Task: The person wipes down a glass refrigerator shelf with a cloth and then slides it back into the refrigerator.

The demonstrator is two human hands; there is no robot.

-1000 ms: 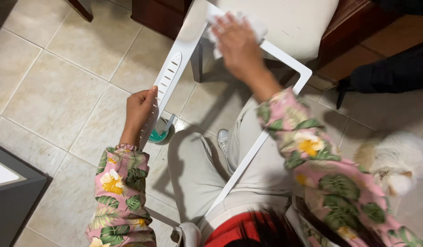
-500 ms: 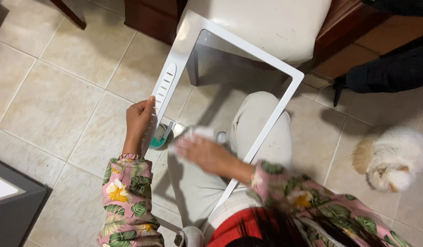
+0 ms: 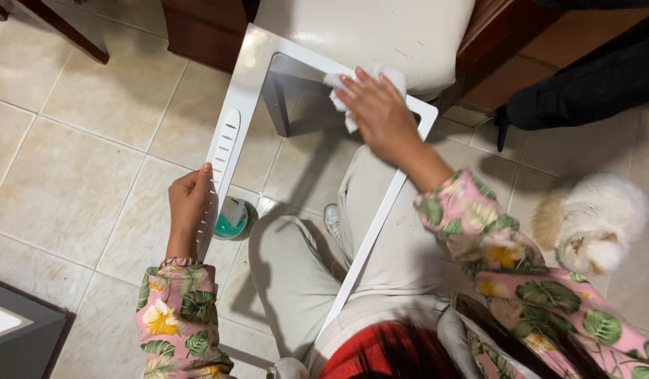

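1. A white rectangular frame with a clear pane (image 3: 317,175) stands tilted over the person's lap, its far end up against a cream chair seat (image 3: 381,35) and its near end down by the waist.
2. The right hand (image 3: 381,116) lies flat on the far edge of the frame, fingers spread and pressing a crumpled white cloth (image 3: 359,88) against it.
3. The left hand (image 3: 191,200) is closed around the frame's left side bar, just below a row of slots (image 3: 225,144) in that bar.
4. Both arms wear pink sleeves with a leaf and flower print (image 3: 177,316).
5. Light grey trousers (image 3: 303,281) show through the pane, with a shoe (image 3: 331,221) on the floor.
6. A small round tub with teal contents (image 3: 232,219) sits on the tiled floor (image 3: 71,168), just beside the left hand and partly behind the frame's bar.
7. A fluffy white cat (image 3: 595,221) sits on the floor near the right arm, well apart from the frame.
8. Dark wooden furniture (image 3: 198,31) stands beyond the chair seat, and a dark grey object (image 3: 19,337) fills the near left corner of the floor.
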